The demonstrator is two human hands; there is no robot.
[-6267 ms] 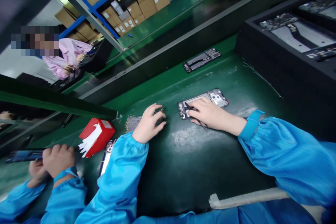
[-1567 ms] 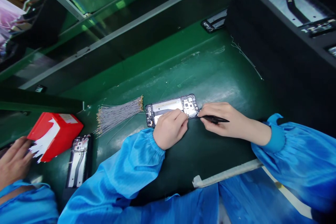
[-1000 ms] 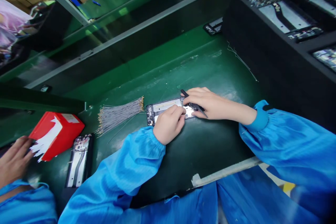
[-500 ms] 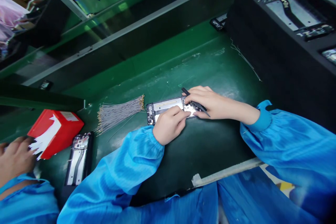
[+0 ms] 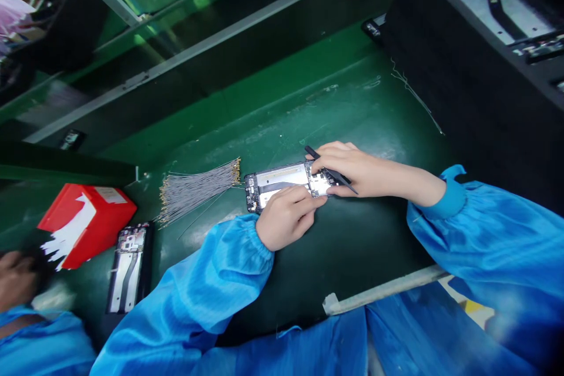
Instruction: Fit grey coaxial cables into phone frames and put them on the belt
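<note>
An opened phone [image 5: 282, 177], its circuit board and silver inside bare, lies on the green bench. My left hand [image 5: 288, 217] rests over its near edge, thumb and forefinger pinched together beside the board; anything between them is too small to make out. At the phone's right end, my right hand [image 5: 348, 167] has fingertips on the board. A slim black pointed tool [image 5: 339, 177] is tucked across that hand's fingers; its exact kind is unclear. Left of the phone lies a bundle of thin grey cables [image 5: 198, 191] with gold-coloured ends.
A red box [image 5: 106, 217] with white slips stands at left beside another opened phone [image 5: 127, 270]. A co-worker's blurred hand [image 5: 17, 282] is at far left. The black foam tray [image 5: 423, 41] with opened phones rises at right. Loose wires [image 5: 416, 97] lie near it.
My left fingers have slid slightly to the right along the phone's near edge. My right hand stays almost in place. The co-worker's hand has drawn back from the red box.
</note>
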